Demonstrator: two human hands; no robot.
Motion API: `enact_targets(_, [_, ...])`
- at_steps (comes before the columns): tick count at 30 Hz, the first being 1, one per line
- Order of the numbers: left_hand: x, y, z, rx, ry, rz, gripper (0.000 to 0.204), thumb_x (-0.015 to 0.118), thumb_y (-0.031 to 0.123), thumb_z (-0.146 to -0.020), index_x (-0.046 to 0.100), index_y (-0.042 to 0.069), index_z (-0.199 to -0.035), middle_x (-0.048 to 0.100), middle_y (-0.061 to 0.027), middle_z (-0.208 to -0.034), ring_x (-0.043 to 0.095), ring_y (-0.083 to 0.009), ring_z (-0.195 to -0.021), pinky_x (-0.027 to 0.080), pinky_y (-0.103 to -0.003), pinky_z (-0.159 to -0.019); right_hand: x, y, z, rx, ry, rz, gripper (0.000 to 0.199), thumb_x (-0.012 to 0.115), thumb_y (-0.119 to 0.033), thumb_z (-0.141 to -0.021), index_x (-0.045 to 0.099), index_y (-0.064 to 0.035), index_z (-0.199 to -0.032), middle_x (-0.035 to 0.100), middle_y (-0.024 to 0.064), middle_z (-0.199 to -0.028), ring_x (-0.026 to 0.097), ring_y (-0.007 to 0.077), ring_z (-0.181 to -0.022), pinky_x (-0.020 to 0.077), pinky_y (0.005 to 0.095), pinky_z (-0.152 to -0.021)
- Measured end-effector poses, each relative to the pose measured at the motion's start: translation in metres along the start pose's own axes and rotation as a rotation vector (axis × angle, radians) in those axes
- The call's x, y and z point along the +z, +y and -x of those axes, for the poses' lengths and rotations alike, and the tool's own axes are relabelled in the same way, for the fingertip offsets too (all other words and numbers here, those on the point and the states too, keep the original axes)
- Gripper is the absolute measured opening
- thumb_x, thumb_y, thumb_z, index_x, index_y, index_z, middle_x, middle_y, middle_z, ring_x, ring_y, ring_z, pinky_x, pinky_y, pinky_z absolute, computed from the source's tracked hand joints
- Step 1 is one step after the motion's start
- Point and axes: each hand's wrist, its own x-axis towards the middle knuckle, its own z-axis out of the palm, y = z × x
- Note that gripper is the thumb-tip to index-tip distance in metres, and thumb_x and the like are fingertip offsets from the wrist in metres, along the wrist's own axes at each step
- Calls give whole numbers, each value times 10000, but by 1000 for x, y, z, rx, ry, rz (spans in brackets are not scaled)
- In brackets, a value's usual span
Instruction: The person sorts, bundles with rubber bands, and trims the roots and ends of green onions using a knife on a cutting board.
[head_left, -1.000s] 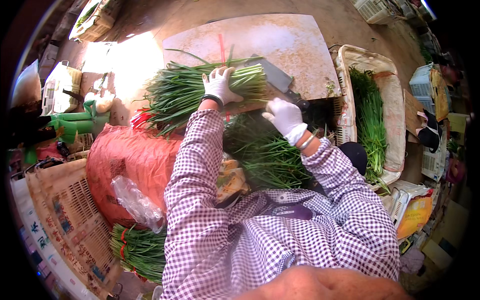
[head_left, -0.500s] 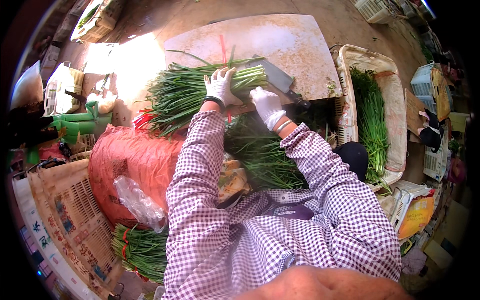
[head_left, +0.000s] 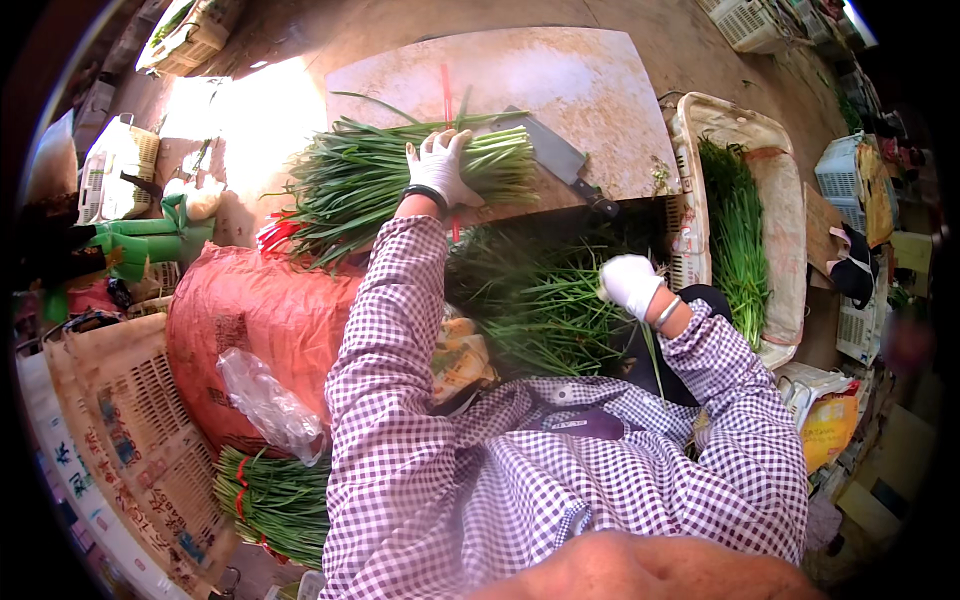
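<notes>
A thick bunch of garlic chives (head_left: pixel 350 180) lies across the near side of the board, pale stem ends to the right. My gloved left hand (head_left: pixel 438 168) rests over the stems, fingers curled down on the bunch. Beside the stem ends is a cleaver (head_left: pixel 548 148) with a black handle, lying flat. My gloved right hand (head_left: pixel 630 286) is closed at the right side of the loose chives heaped over my lap (head_left: pixel 545 310). A few thin stalks stick out of its grip and hang below it. Red ties (head_left: pixel 278 232) show at the bunch's leafy end.
The worn white board (head_left: pixel 560 75) stands in front of me. To its right is a long crate (head_left: pixel 785 235) with more chives. A red sack (head_left: pixel 265 320) with a clear plastic bag (head_left: pixel 265 400) sits at left, near tied chives (head_left: pixel 275 505) and a slatted crate (head_left: pixel 140 430).
My right hand has left the stem ends at the board and moved down and right to the loose chives, closing on some stalks. My left hand stays on the bunch.
</notes>
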Motion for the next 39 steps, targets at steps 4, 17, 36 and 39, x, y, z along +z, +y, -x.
enact_targets(4, [1,5,-10,27,2,-7,1179,905,432,-430,333,264,-1447,353,-78,-1478,255,-318,-1415,130,-624,-1151,-33,-24,-66,-199,1003,-449,237,649,-334,-845,688,-106,-897,646,80,-900,610,278,-883,495,406,-788])
enact_targets(17, [8,0,-9,23,37,-11,1190,914,442,-403,348,264,-1435,372,-66,-1462,284,-308,-1398,147,-637,-1137,-59,-84,-150,8,1013,-869,222,758,-305,-746,753,-132,-885,698,106,-836,650,288,-791,505,402,-761])
enact_targets(36, [5,3,-7,7,20,17,1166,909,412,-430,344,257,-1438,357,-65,-1482,254,-314,-1419,126,-614,-1154,-58,-87,-154,82,992,-796,160,713,-221,-776,711,-91,-869,683,135,-881,644,330,-851,509,430,-743])
enact_targets(39, [4,3,-6,14,33,-1,1159,911,430,-432,347,277,-1433,365,-65,-1468,276,-311,-1405,155,-623,-1141,-52,-80,-154,62,1078,-590,138,658,-214,-824,668,-92,-888,657,128,-863,637,322,-804,507,425,-724])
